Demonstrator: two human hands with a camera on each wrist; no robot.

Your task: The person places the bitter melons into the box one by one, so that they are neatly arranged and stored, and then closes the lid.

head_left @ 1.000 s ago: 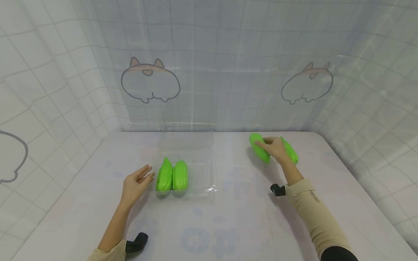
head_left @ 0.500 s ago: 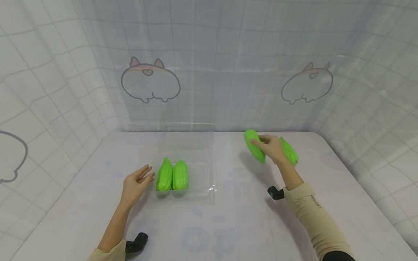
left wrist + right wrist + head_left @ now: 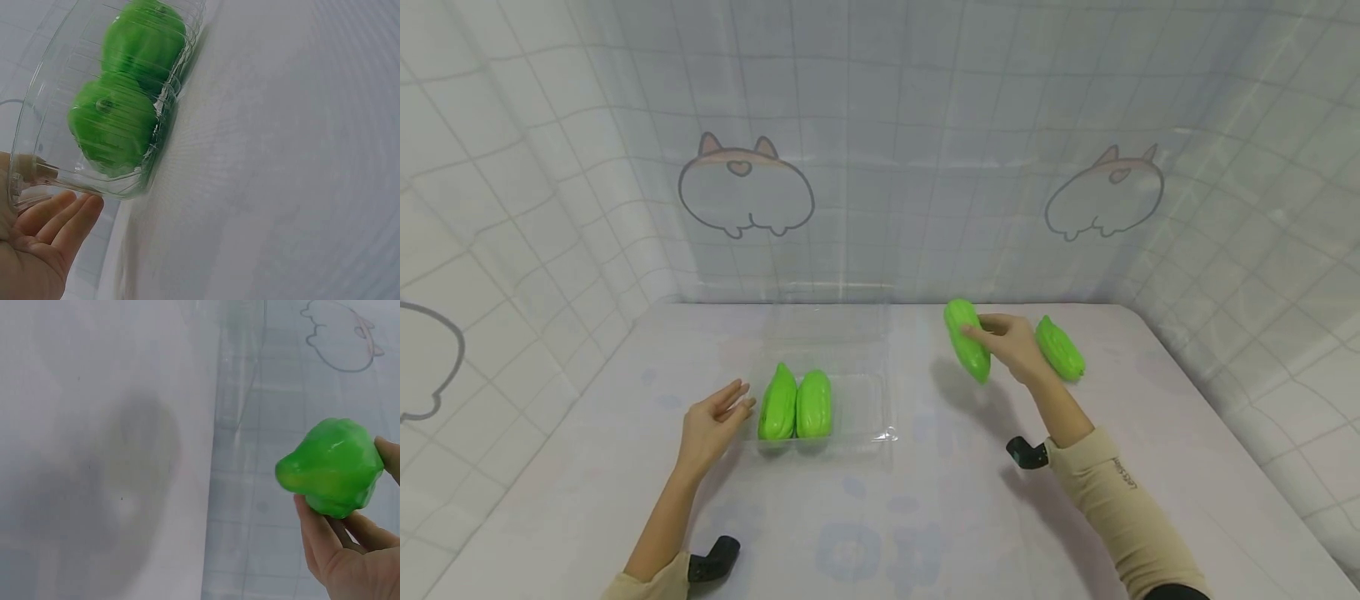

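In the head view my right hand [image 3: 1011,342] holds a bright green gourd [image 3: 967,342] above the table, its shadow cast below. The right wrist view shows that gourd [image 3: 334,467] end on, ridged, with a blunt nub, between thumb and fingers. To the left, a clear plastic clamshell box [image 3: 859,408] lies with its lid folded back. Two like gourds sit side by side in its left part, one [image 3: 778,406] outermost and another [image 3: 814,404] beside it. My left hand [image 3: 713,425] is at the box's left wall, fingers [image 3: 78,225] loosely extended right at the plastic.
One more green gourd [image 3: 1060,348] lies on the table right of my right hand. The clear lid [image 3: 829,323] reaches back toward the curtain [image 3: 917,167], which encloses the white table [image 3: 910,508] at the back and both sides.
My right hand has moved left with the gourd, away from the gourd lying on the right, which now shows fully. My left hand and the box have stayed put.
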